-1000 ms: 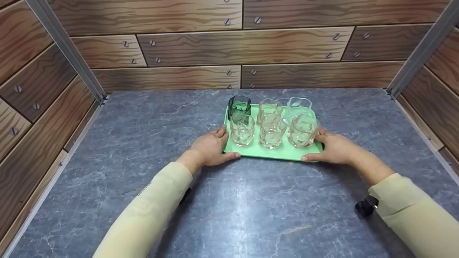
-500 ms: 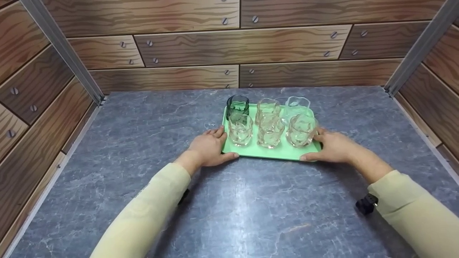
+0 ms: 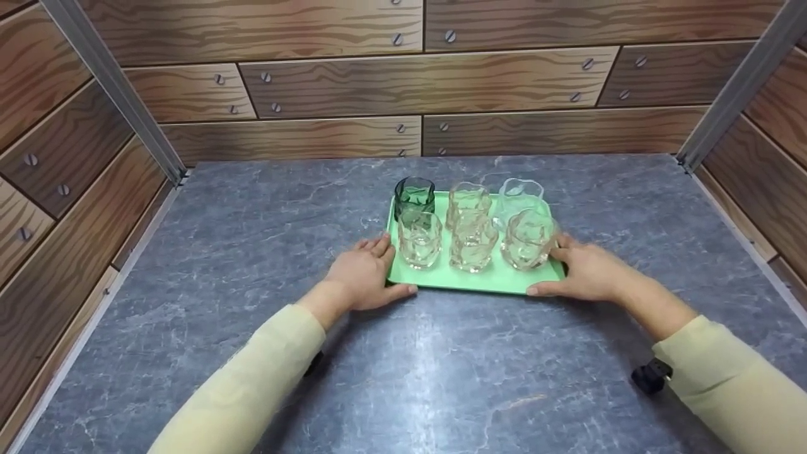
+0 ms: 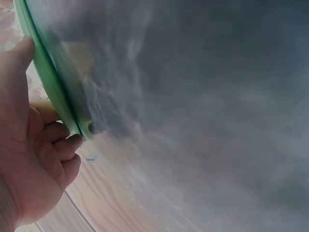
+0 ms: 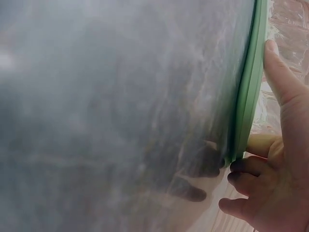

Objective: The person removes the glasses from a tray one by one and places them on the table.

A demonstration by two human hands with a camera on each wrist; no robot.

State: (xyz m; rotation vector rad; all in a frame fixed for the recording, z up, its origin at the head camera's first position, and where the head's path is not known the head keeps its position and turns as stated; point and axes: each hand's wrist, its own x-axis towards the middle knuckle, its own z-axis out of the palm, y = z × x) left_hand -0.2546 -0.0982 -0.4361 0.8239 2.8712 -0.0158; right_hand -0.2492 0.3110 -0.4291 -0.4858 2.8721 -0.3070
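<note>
A light green rectangular tray (image 3: 441,279) lies on the table, carrying several faceted glass tumblers in two rows. The back row has a dark green tumbler (image 3: 414,197) at left, a pinkish tumbler (image 3: 469,200) in the middle and a pale bluish tumbler (image 3: 522,197) at right. Clear tumblers fill the front row, including one (image 3: 420,243) at left. My left hand (image 3: 360,276) grips the tray's near left corner, thumb along the front edge. At the near right corner, my right hand (image 3: 589,272) holds it likewise. Both wrist views show fingers curled at the tray rim (image 4: 48,72).
The grey marbled table (image 3: 252,208) extends around the tray. Wood-patterned panels (image 3: 378,88) form walls at the back and both sides, with metal posts (image 3: 126,94) at the back corners. A black wrist device (image 3: 651,376) sits by the right sleeve.
Both hands and the tray with its tumblers have shifted slightly toward me over the last half second. The grip on the corners and the arrangement of the tumblers look the same.
</note>
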